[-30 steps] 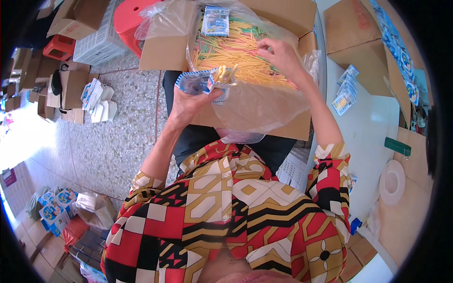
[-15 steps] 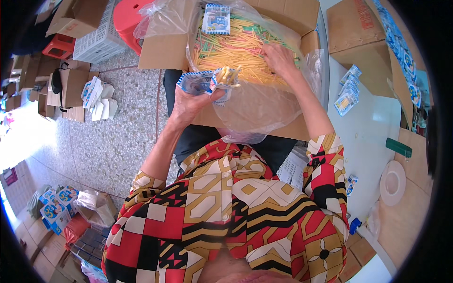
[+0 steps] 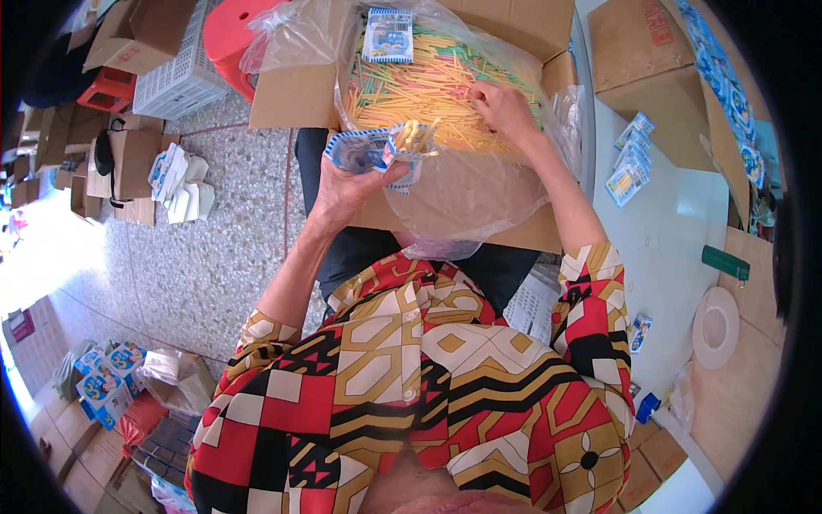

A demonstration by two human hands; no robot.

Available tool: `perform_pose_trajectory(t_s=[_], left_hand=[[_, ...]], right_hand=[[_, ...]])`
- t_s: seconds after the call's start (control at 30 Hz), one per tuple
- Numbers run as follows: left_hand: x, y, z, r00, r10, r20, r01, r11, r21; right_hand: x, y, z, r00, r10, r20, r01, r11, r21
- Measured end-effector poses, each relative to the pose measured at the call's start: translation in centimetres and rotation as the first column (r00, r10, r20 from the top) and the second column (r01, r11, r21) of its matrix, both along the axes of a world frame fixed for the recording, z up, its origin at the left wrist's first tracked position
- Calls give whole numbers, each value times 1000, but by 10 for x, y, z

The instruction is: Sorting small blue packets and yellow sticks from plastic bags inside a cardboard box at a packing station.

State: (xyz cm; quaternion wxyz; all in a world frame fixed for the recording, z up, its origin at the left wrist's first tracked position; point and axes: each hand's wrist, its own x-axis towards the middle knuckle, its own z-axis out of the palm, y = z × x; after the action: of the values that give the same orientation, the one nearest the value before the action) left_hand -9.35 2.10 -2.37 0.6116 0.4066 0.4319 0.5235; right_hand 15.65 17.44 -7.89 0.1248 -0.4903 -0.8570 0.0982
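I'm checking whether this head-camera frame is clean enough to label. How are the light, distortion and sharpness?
Head view: fisheye bends the cardboard box edges, and black corners frame the picture; the floor at far left is blown out by bright light; the plastic liner shows pale glare; the left hand, its small packet and the right hand on the sticks look sharp.

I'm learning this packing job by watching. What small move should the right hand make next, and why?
Probably close the right hand on a few thin sticks and carry them to the small packet. The left hand holds that packet open with some sticks already poking out, while the right hand rests in the loose pile inside the cardboard box.
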Motion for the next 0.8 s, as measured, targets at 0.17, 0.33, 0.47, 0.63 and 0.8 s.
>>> perform_pose_trajectory(t_s=[0.17, 0.33, 0.47, 0.63, 0.8], left_hand=[[9, 4, 0, 997, -33, -74, 35, 999, 19], [5, -4, 0, 1000, -26, -1, 26, 1000, -6], [13, 0, 1, 998, -53, 17, 53, 998, 31], [14, -2, 8, 997, -62, 39, 61, 997, 40], [14, -4, 14, 994, -65, 91, 60, 997, 54]], right_hand=[[8, -8, 38, 818, -186, -545, 58, 968, -242], [-36, -66, 153, 530, -258, -808, -275, 848, -452], [-46, -96, 166, 478, -72, -876, -434, 847, -307], [-52, -109, 164, 682, 120, -722, -377, 903, -206], [-43, -109, 160, 477, -70, -876, -395, 874, -284]])
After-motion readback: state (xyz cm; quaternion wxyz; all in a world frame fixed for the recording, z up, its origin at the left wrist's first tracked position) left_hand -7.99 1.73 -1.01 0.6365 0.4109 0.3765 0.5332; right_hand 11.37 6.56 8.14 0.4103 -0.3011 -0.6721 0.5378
